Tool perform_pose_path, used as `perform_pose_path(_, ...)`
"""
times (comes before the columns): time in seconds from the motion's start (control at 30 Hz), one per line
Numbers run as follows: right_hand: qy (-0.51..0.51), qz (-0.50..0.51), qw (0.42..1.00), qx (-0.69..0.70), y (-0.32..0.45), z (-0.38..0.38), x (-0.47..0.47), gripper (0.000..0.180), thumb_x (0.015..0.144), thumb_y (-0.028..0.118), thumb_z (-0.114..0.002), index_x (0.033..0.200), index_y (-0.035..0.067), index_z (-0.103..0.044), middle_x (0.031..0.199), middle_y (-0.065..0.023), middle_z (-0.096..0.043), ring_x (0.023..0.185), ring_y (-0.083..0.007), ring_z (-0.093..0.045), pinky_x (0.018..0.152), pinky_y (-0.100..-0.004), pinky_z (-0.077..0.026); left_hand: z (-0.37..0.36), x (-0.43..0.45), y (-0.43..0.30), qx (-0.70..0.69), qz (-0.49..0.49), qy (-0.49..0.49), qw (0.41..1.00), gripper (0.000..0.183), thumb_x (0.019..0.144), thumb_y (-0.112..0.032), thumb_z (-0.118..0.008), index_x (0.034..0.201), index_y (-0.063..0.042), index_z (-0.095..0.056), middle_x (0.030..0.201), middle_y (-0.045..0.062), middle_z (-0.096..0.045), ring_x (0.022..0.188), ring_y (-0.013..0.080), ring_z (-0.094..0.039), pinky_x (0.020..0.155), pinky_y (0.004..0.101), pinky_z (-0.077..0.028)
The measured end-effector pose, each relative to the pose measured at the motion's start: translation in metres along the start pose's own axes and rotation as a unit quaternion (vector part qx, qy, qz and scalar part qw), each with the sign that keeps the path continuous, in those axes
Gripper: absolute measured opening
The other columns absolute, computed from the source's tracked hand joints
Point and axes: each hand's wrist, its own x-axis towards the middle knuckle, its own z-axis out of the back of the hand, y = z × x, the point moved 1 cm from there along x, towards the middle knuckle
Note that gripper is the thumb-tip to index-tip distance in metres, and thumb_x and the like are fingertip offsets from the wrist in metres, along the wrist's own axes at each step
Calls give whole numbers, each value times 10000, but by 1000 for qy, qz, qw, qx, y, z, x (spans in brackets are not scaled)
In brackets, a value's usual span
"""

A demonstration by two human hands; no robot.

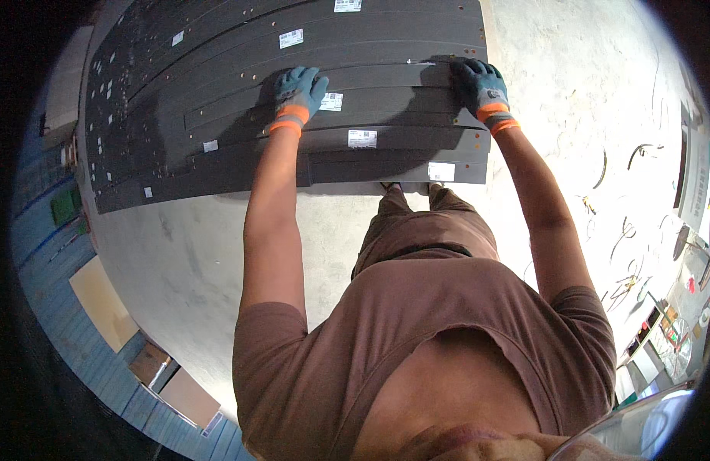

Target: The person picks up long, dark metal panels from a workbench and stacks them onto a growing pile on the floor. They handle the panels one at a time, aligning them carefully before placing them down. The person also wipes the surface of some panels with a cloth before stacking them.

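Long dark grey panels (384, 75) lie side by side and partly overlapping before me, with small holes and white printed labels (362, 139) on them. My left hand (300, 92), in a blue-grey work glove with an orange cuff, rests on the panels beside one label, its fingers slightly bent and thumb apart. At the panels' right end, my right hand (480, 86) wears a matching glove, its fingers bent over the surface near the end edge. Whether the right fingers grip a panel cannot be told.
Pale concrete floor (562, 69) surrounds the panels, and my feet stand close to their near edge. Loose dark straps or cable pieces (626, 236) lie at the right. Cardboard pieces (104, 302) are at the lower left. A wire-guarded fan (676, 346) and assorted items stand at the lower right.
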Motion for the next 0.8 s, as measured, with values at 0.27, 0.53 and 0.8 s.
perform_pose_path(0.27,-17,33,995,88,8,5,-36,385,910,256,-664,1284,163,-670,1320,-122,-658,1216,-366,-596,1060,-466,-451,21,-32,-13,-11,-12,30,999,450,931,-478,-644,1195,-120,-711,1246,167,-670,1144,389,-618,1004,492,-478)
perform_pose_path(0.53,7,23,993,116,18,-1,-54,515,815,323,-752,1307,204,-662,1357,-97,-634,1254,-338,-576,1083,-471,-425,39,-60,-23,-28,11,17,999,404,911,-440,-668,1115,-95,-716,1145,172,-686,1059,395,-632,936,500,-497)
perform_pose_path(0.8,-7,46,995,90,30,4,-65,458,844,307,-734,1270,147,-676,1310,-120,-653,1225,-358,-584,1070,-481,-432,41,-73,-22,-16,32,32,999,399,880,-426,-718,1112,-102,-717,1230,171,-677,1148,391,-606,993,495,-481)
